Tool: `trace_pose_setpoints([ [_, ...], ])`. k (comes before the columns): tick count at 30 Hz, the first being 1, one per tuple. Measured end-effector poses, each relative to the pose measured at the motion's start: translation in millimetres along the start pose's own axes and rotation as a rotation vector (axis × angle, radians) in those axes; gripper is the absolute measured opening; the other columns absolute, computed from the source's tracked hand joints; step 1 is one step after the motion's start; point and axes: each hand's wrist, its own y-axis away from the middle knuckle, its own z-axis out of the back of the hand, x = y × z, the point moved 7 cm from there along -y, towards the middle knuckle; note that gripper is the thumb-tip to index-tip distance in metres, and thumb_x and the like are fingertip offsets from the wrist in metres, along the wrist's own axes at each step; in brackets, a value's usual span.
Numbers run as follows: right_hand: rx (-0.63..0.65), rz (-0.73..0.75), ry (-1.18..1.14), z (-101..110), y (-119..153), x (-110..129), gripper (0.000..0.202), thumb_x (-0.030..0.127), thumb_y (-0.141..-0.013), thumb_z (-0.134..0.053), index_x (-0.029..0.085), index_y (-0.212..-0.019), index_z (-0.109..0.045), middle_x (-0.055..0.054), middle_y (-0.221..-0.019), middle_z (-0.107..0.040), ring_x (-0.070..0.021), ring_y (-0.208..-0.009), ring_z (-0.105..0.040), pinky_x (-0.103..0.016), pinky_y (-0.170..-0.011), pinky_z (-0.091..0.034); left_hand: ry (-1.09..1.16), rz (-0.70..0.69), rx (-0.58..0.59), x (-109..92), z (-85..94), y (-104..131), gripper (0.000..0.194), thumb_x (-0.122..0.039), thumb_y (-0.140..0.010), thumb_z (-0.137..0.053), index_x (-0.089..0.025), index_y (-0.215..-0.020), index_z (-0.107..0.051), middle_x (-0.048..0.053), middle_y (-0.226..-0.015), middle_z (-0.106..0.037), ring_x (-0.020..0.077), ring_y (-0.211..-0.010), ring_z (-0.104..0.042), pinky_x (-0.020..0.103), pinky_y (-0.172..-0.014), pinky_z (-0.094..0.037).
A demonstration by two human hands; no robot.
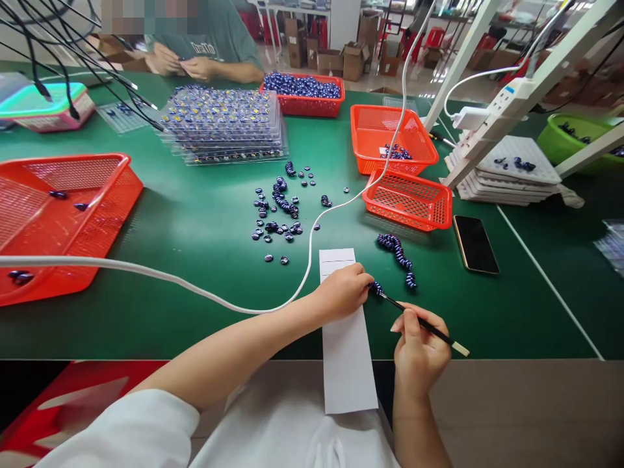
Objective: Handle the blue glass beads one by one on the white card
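My left hand (342,292) rests over a white paper strip (347,364), its fingers pinched at one end of a short row of dark blue, shiny beads (376,287). My right hand (423,344) grips a thin black brush (429,324) with a pale butt end; its silver-coloured tip meets the bead row. Whether bristles are there is too small to tell. A longer curved row of the same beads (397,255) lies on the green table beyond my right hand. Loose beads (285,227) and short rows are scattered farther left.
A white cable (234,307) crosses the table near my left forearm. Red baskets (409,205) stand ahead, with a phone (476,244) at right. Stacked clear trays of beads (224,123) sit farther back. Across the table a person's hands (182,65) are close together.
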Motion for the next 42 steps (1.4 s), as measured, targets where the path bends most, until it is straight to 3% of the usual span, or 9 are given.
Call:
trace_pose_setpoints([
  [4, 0.009, 0.002, -0.007, -1, -1, 0, 0.019, 0.032, -0.081, -0.076, 0.017, -0.086, -0.065, -0.003, -0.082, -0.072, -0.0087, -0.049, -0.058, -0.026, -0.052, -0.048, 0.051, -0.028, -0.063, 2, 5.8, 9, 0.026, -0.011, -0.09, -0.058, -0.015, -0.112, -0.069, 0.009, -0.097, -0.068, 0.0186, -0.08, -0.068, 0.031, -0.073, -0.057],
  [11, 0.066, -0.031, -0.002, 0, -3, 0, 0.017, 0.031, -0.081, -0.077, 0.017, -0.086, -0.067, -0.002, -0.081, -0.071, -0.0085, -0.05, -0.058, -0.024, -0.051, -0.046, 0.177, -0.015, -0.214, 23, 48.2, 61, 0.018, -0.014, -0.092, -0.06, -0.016, -0.107, -0.069, 0.007, -0.097, -0.069, 0.0139, -0.074, -0.066, 0.027, -0.072, -0.056],
  [17, 0.407, -0.13, 0.255, -28, 19, 4, 0.022, 0.037, -0.082, -0.075, 0.018, -0.092, -0.071, -0.001, -0.071, -0.069, -0.0127, -0.054, -0.062, -0.026, -0.053, -0.052, 0.152, -0.039, -0.067, 39, 50.5, 99, 0.029, -0.011, -0.094, -0.05, -0.019, -0.112, -0.07, 0.007, -0.095, -0.062, 0.0139, -0.078, -0.062, 0.024, -0.067, -0.051],
  [23, 0.589, -0.175, 0.451, -57, 27, -2, 0.026, 0.044, -0.081, -0.073, 0.019, -0.086, -0.069, 0.002, -0.058, -0.064, -0.0136, -0.051, -0.062, -0.023, -0.05, -0.05, 0.066, -0.224, -0.021, 33, 42.4, 105, 0.041, -0.004, -0.09, -0.046, -0.026, -0.11, -0.074, 0.006, -0.088, -0.058, 0.015, -0.076, -0.055, 0.026, -0.068, -0.045],
  [32, 0.593, -0.17, 0.496, -52, 27, -7, 0.025, 0.043, -0.081, -0.074, 0.019, -0.086, -0.07, 0.001, -0.061, -0.064, -0.0131, -0.051, -0.06, -0.023, -0.048, -0.048, -0.08, -0.263, 0.024, 28, 36.8, 105, 0.037, -0.005, -0.088, -0.05, -0.024, -0.113, -0.07, 0.007, -0.091, -0.057, 0.0187, -0.079, -0.053, 0.031, -0.072, -0.045],
  [42, 0.57, -0.172, 0.471, -54, 26, -1, 0.023, 0.041, -0.081, -0.074, 0.019, -0.084, -0.071, 0.001, -0.062, -0.065, -0.0118, -0.05, -0.058, -0.023, -0.048, -0.048, -0.091, -0.253, 0.017, 26, 36.6, 105, 0.033, -0.007, -0.091, -0.05, -0.024, -0.111, -0.07, 0.007, -0.088, -0.057, 0.0191, -0.077, -0.051, 0.031, -0.07, -0.042],
])
